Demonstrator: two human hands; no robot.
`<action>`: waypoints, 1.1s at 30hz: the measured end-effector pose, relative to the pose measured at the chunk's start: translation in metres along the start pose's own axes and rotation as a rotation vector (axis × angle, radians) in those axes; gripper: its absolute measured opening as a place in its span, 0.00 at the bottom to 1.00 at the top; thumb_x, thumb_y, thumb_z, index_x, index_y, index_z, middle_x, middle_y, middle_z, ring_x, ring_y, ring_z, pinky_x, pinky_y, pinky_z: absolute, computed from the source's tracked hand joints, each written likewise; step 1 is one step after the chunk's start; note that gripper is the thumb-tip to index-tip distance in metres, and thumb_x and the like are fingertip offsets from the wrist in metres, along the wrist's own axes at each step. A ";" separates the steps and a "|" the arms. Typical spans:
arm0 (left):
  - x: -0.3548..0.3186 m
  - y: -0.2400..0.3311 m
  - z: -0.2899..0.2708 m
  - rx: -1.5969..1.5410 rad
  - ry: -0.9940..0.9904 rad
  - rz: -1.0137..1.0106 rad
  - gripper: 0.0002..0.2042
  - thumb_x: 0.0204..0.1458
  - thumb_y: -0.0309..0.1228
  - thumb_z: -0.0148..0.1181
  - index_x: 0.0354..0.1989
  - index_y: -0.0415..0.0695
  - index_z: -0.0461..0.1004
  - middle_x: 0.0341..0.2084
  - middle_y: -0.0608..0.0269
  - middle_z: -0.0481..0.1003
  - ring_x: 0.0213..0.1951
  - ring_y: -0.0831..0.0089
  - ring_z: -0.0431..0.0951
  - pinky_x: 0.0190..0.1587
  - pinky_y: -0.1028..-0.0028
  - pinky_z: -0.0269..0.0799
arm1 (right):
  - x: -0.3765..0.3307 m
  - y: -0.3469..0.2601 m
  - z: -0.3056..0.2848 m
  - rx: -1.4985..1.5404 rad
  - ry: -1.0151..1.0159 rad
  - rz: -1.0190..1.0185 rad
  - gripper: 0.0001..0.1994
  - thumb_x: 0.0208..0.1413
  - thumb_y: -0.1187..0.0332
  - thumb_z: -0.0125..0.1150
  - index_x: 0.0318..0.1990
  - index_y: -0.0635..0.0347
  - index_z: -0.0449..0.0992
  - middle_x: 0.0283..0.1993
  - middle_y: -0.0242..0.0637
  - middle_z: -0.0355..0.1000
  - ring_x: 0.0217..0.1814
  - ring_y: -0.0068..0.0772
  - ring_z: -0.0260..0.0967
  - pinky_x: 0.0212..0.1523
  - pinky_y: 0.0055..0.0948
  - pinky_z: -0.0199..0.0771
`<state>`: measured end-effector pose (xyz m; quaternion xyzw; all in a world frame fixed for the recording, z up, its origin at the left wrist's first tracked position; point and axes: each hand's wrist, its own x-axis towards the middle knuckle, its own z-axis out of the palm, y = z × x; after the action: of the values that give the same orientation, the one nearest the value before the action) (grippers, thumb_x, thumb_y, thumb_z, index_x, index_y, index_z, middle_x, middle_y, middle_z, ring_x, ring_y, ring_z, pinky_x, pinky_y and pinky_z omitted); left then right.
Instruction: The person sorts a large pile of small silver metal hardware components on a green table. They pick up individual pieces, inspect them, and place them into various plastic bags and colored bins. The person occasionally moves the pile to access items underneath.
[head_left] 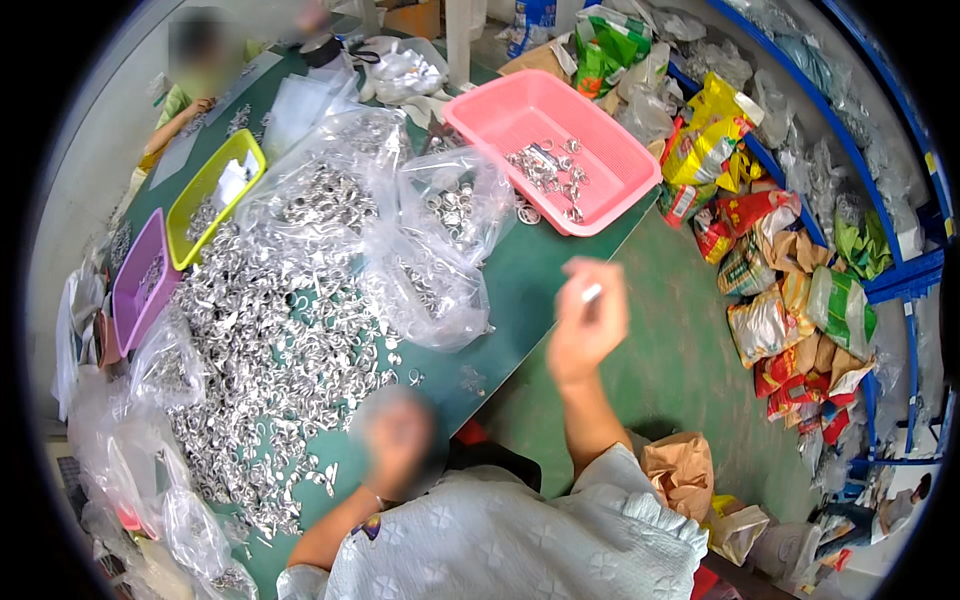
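Hundreds of small silver pieces, many ring-shaped, lie in a loose heap on the green table. My left hand is at the heap's near right edge, blurred; can't tell its grip. My right hand, fingers curled around a small whitish piece, is raised by the table edge. Pink basket ahead, similar silver bits inside; clear bag left of it.

Blue shelving, crumpled brown paper bag, green floor
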<state>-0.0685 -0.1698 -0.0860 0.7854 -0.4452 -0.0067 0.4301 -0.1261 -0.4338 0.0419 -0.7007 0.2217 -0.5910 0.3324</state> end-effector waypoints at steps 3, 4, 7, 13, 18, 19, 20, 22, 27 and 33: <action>-0.001 -0.007 0.007 0.171 0.008 0.115 0.07 0.44 0.25 0.56 0.33 0.41 0.72 0.32 0.56 0.71 0.34 0.61 0.71 0.37 0.64 0.67 | 0.044 0.012 -0.008 0.190 0.149 0.080 0.05 0.57 0.75 0.47 0.37 0.67 0.68 0.25 0.28 0.61 0.20 0.17 0.54 0.21 0.18 0.56; -0.003 -0.009 0.008 0.133 -0.036 0.063 0.07 0.44 0.25 0.56 0.34 0.42 0.72 0.33 0.56 0.71 0.35 0.61 0.71 0.37 0.64 0.67 | 0.053 0.006 -0.008 0.337 0.130 0.122 0.06 0.58 0.73 0.46 0.39 0.66 0.68 0.25 0.26 0.59 0.20 0.14 0.51 0.20 0.16 0.54; -0.005 -0.017 0.013 0.174 -0.082 0.058 0.09 0.44 0.26 0.57 0.36 0.42 0.72 0.34 0.56 0.71 0.37 0.61 0.71 0.38 0.64 0.67 | 0.051 0.011 0.005 0.353 0.001 0.166 0.08 0.59 0.70 0.46 0.38 0.64 0.68 0.25 0.26 0.60 0.20 0.11 0.49 0.20 0.14 0.51; 0.001 -0.007 0.016 0.196 -0.004 0.095 0.09 0.45 0.27 0.57 0.36 0.44 0.72 0.34 0.57 0.71 0.36 0.62 0.71 0.39 0.65 0.67 | 0.048 0.032 0.019 0.189 -0.110 0.235 0.09 0.59 0.67 0.45 0.37 0.64 0.69 0.30 0.29 0.65 0.29 0.17 0.56 0.32 0.19 0.60; 0.015 0.006 0.008 -0.271 -0.043 -0.229 0.07 0.46 0.27 0.56 0.35 0.44 0.73 0.30 0.59 0.73 0.34 0.66 0.73 0.36 0.70 0.69 | 0.053 0.026 0.060 -0.022 -0.535 -0.006 0.11 0.58 0.71 0.42 0.45 0.66 0.65 0.44 0.48 0.64 0.46 0.46 0.62 0.49 0.34 0.60; 0.017 0.008 0.012 -0.324 -0.020 -0.243 0.06 0.46 0.27 0.55 0.32 0.42 0.73 0.28 0.58 0.73 0.31 0.65 0.73 0.35 0.69 0.68 | 0.051 0.034 0.064 -0.138 -0.548 -0.135 0.12 0.57 0.71 0.42 0.46 0.66 0.64 0.45 0.50 0.63 0.48 0.49 0.61 0.50 0.36 0.59; 0.017 0.008 0.016 -0.367 0.009 -0.270 0.05 0.46 0.28 0.54 0.30 0.41 0.73 0.26 0.58 0.73 0.29 0.65 0.73 0.34 0.69 0.68 | 0.047 0.043 0.068 -0.236 -0.567 -0.262 0.13 0.57 0.72 0.43 0.47 0.66 0.64 0.46 0.51 0.63 0.49 0.51 0.60 0.52 0.38 0.58; 0.022 0.014 0.011 -0.462 0.076 -0.253 0.06 0.47 0.29 0.55 0.25 0.39 0.73 0.23 0.58 0.73 0.25 0.66 0.72 0.32 0.70 0.67 | 0.036 0.039 0.073 -0.286 -0.558 -0.368 0.14 0.55 0.74 0.44 0.49 0.68 0.64 0.48 0.51 0.63 0.49 0.51 0.61 0.51 0.40 0.59; 0.032 0.027 -0.009 -0.750 0.033 -0.432 0.10 0.50 0.30 0.55 0.21 0.37 0.73 0.20 0.63 0.73 0.20 0.79 0.69 0.20 0.79 0.62 | -0.015 -0.052 0.073 -0.035 -0.752 0.050 0.09 0.53 0.73 0.50 0.40 0.66 0.71 0.42 0.46 0.67 0.46 0.47 0.63 0.44 0.34 0.63; -0.011 0.045 -0.069 -1.180 0.083 -0.746 0.11 0.52 0.32 0.54 0.22 0.38 0.72 0.18 0.63 0.71 0.18 0.83 0.67 0.13 0.84 0.55 | -0.109 -0.083 0.120 -0.180 -0.925 -0.555 0.19 0.47 0.66 0.60 0.46 0.65 0.68 0.53 0.46 0.61 0.55 0.50 0.55 0.54 0.46 0.52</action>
<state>-0.0797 -0.1265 -0.0163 0.5204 -0.0510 -0.3648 0.7704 -0.0381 -0.2768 0.0184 -0.9455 -0.0913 -0.2652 0.1655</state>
